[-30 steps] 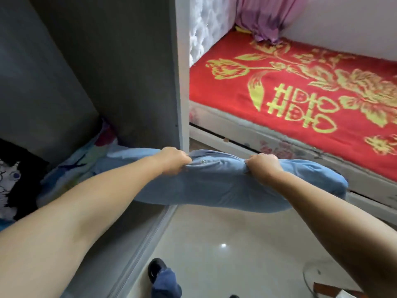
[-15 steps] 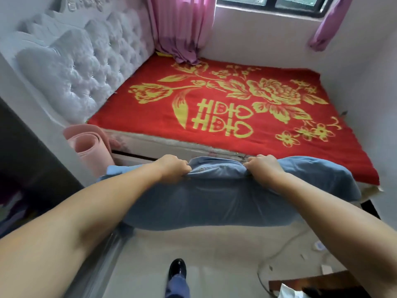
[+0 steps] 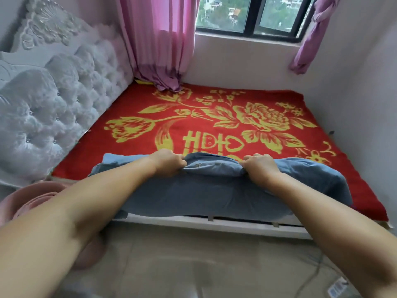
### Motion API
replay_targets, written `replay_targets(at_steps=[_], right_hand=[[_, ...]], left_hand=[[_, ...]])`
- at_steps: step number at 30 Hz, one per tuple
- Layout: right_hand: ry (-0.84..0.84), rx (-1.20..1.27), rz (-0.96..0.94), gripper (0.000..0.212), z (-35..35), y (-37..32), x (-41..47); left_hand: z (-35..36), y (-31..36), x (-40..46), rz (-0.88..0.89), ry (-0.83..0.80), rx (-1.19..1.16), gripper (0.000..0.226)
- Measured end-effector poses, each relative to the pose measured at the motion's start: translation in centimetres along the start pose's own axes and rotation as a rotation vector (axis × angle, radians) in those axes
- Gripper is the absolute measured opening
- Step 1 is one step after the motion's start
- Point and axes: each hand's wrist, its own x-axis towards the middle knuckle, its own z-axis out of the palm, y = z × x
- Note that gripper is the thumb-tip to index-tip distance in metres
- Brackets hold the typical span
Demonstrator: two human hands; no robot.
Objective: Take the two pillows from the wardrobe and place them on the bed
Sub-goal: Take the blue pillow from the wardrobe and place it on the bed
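Note:
A blue pillow (image 3: 214, 194) hangs lengthwise over the near edge of the bed (image 3: 214, 117), which is covered by a red blanket with gold flowers. My left hand (image 3: 166, 161) grips the pillow's top seam left of the middle. My right hand (image 3: 258, 166) grips the same seam to the right. Both arms reach forward from the lower corners. The wardrobe is out of view, and no second pillow can be seen.
A white tufted headboard (image 3: 55, 108) runs along the bed's left side. Rolled pink mats (image 3: 32, 198) stand at its near left corner. Pink curtains (image 3: 156, 39) hang at the far window. A wall bounds the bed on the right. Beige floor (image 3: 193, 265) lies below.
I have turned from the wardrobe to face the bed. The pillow, held in both hands throughout, has moved forward over the bed's near edge.

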Motion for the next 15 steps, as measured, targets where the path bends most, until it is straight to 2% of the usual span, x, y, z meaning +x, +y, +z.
replay_targets(at_steps=[4, 15], right_hand=[[0.027, 0.016, 0.003, 0.031, -1.0, 1.8, 6.6], [0.012, -0.005, -0.132, 0.030, -2.1, 4.4, 25.0]], left_hand=[[0.0, -5.1, 4.0, -0.039, 0.033, -0.002, 0.023], [2.7, -15.7, 12.5, -0.209, -0.048, 0.030, 0.021]])
